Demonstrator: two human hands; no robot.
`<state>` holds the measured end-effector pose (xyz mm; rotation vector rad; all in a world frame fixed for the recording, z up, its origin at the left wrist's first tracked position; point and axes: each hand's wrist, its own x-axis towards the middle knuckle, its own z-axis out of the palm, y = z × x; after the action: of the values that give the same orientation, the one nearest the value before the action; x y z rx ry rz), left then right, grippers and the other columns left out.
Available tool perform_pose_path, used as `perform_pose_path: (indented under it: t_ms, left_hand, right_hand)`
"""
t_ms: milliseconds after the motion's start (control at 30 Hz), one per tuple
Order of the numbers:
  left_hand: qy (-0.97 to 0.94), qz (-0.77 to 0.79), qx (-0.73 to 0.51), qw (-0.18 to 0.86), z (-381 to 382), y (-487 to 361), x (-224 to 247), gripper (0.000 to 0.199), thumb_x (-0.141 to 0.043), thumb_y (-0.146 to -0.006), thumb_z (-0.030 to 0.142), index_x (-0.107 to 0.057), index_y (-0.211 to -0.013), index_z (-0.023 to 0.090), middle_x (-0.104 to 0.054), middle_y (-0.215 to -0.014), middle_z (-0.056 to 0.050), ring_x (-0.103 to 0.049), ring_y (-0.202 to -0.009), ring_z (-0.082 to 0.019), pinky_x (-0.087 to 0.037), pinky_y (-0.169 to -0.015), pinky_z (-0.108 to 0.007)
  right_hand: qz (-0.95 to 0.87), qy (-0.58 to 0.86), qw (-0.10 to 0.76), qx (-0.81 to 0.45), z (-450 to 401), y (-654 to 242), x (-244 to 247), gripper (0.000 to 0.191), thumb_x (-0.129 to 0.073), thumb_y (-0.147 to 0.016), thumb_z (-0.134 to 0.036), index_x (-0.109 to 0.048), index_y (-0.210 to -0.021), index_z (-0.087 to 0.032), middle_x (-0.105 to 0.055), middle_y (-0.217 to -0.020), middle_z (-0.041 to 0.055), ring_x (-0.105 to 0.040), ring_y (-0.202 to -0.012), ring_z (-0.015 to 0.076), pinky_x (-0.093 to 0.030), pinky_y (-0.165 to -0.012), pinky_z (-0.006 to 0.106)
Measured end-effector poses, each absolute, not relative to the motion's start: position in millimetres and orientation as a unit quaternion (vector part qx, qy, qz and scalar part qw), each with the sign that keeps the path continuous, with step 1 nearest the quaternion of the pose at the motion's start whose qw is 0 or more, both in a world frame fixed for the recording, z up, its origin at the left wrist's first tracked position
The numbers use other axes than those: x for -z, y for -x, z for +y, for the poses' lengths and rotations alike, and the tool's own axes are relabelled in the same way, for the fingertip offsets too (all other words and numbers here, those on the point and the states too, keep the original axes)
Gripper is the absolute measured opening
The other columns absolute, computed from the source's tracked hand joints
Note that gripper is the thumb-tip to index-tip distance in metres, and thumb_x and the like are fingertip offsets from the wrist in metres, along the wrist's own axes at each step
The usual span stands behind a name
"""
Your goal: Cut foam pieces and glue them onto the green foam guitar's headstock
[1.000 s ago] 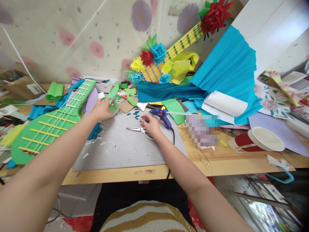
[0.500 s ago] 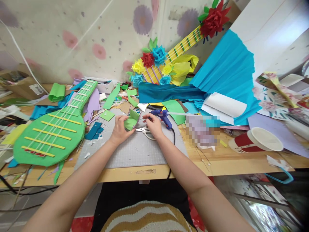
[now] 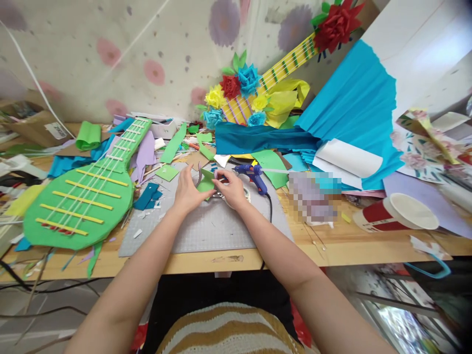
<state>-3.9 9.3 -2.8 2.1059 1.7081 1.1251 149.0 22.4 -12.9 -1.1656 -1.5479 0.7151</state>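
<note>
Left hand point(image 3: 186, 194): curled wide, the paper held between thumb and fingers.
Green paper piece point(image 3: 205, 185): held folded above the grey mat point(image 3: 217, 237); probably light, bendable and easily creased, so best gripped lightly by its edges.
Right hand point(image 3: 233, 191): pinched on the paper's right edge.
Glue gun point(image 3: 254, 177): laid just beside the right hand.

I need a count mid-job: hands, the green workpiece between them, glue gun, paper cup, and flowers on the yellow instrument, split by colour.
Hands, left hand and right hand: 2
Green workpiece: 1
Glue gun: 1
Paper cup: 1
Red flowers: 2
Blue flowers: 3
Yellow flowers: 2
Total: 12
</note>
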Motion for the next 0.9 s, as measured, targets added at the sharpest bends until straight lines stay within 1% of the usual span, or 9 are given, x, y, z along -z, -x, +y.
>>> perform_pose_path:
  t_ms: [100,233,300,433,500,567,667,733,900]
  left_hand:
    - [-0.697,0.618,-0.317,0.181,8.8,-2.1,-7.2,0.102,-0.073,-0.050,0.049,-0.021,-0.133,0.019,-0.044,-0.125,-0.015,-0.044,-0.116,-0.030,-0.039,-0.092,-0.043]
    - [-0.677,0.646,-0.299,0.186,6.9,-10.2,-11.2,0.108,-0.075,-0.046,0.047,-0.020,-0.134,0.016,-0.048,-0.121,-0.018,-0.047,-0.112,-0.033,-0.042,-0.087,-0.043]
    - [-0.661,0.657,-0.310,0.188,7.1,-12.4,-8.0,0.103,-0.074,-0.048,0.044,-0.022,-0.133,0.017,-0.051,-0.117,-0.017,-0.050,-0.108,-0.032,-0.043,-0.083,-0.043]
    - [-0.631,0.658,-0.357,0.203,10.2,-10.6,1.3,0.091,-0.072,-0.052,0.039,-0.027,-0.128,0.021,-0.054,-0.110,-0.012,-0.055,-0.102,-0.028,-0.045,-0.079,-0.040]
    - [-0.615,0.662,-0.380,0.200,11.2,-7.6,5.1,0.088,-0.072,-0.052,0.038,-0.029,-0.126,0.021,-0.055,-0.107,-0.011,-0.055,-0.100,-0.026,-0.045,-0.080,-0.039]
    - [-0.611,0.666,-0.385,0.184,11.5,-4.2,8.0,0.084,-0.072,-0.052,0.038,-0.031,-0.124,0.021,-0.055,-0.106,-0.010,-0.054,-0.101,-0.026,-0.044,-0.082,-0.040]
    - [-0.629,0.679,-0.356,0.132,10.5,0.3,11.2,0.077,-0.072,-0.051,0.039,-0.039,-0.118,0.020,-0.055,-0.109,-0.012,-0.048,-0.108,-0.031,-0.039,-0.089,-0.046]
    - [-0.636,0.688,-0.333,0.106,9.5,2.5,12.3,0.074,-0.072,-0.051,0.039,-0.042,-0.115,0.019,-0.055,-0.110,-0.012,-0.046,-0.109,-0.033,-0.035,-0.091,-0.049]
    - [-0.637,0.693,-0.319,0.108,6.4,3.2,11.6,0.078,-0.072,-0.049,0.037,-0.040,-0.118,0.021,-0.056,-0.109,-0.012,-0.048,-0.105,-0.035,-0.034,-0.089,-0.051]
  right_hand:
    - [-0.645,0.480,0.518,-0.293,22.2,-144.9,11.5,0.016,-0.058,-0.071,-0.027,-0.062,-0.085,-0.019,-0.063,-0.087,0.0026,-0.058,-0.076,0.0137,-0.048,-0.073,0.027]
    - [-0.629,0.489,0.534,-0.282,20.0,-141.9,6.4,0.017,-0.058,-0.072,-0.029,-0.062,-0.085,-0.019,-0.064,-0.087,0.0027,-0.059,-0.077,0.0133,-0.048,-0.075,0.026]
    - [-0.626,0.497,0.532,-0.278,18.8,-142.1,3.3,0.017,-0.058,-0.073,-0.032,-0.062,-0.085,-0.020,-0.064,-0.088,0.0027,-0.059,-0.079,0.0134,-0.048,-0.076,0.026]
    - [-0.630,0.498,0.530,-0.271,16.6,-147.3,-0.2,0.019,-0.054,-0.077,-0.034,-0.061,-0.087,-0.021,-0.064,-0.093,0.0027,-0.059,-0.085,0.0143,-0.047,-0.080,0.027]
    - [-0.626,0.503,0.533,-0.268,14.8,-151.8,-0.6,0.020,-0.047,-0.081,-0.033,-0.061,-0.087,-0.020,-0.065,-0.092,0.0029,-0.059,-0.087,0.0142,-0.046,-0.080,0.027]
    - [-0.627,0.501,0.522,-0.288,12.0,-156.1,-0.9,0.021,-0.042,-0.084,-0.030,-0.059,-0.087,-0.020,-0.065,-0.087,0.0027,-0.061,-0.079,0.0131,-0.047,-0.076,0.026]
    - [-0.649,0.482,0.486,-0.333,6.8,-159.1,-0.9,0.020,-0.041,-0.083,-0.025,-0.055,-0.097,-0.021,-0.066,-0.082,0.0007,-0.061,-0.064,0.0110,-0.048,-0.066,0.025]
    - [-0.667,0.477,0.460,-0.339,4.1,-158.3,-0.1,0.024,-0.042,-0.082,-0.023,-0.052,-0.103,-0.022,-0.066,-0.081,-0.0005,-0.061,-0.064,0.0112,-0.048,-0.066,0.025]
    - [-0.688,0.502,0.423,-0.309,2.5,-153.4,2.4,0.015,-0.045,-0.082,-0.027,-0.056,-0.091,-0.022,-0.068,-0.082,0.0005,-0.062,-0.068,0.0133,-0.048,-0.069,0.028]
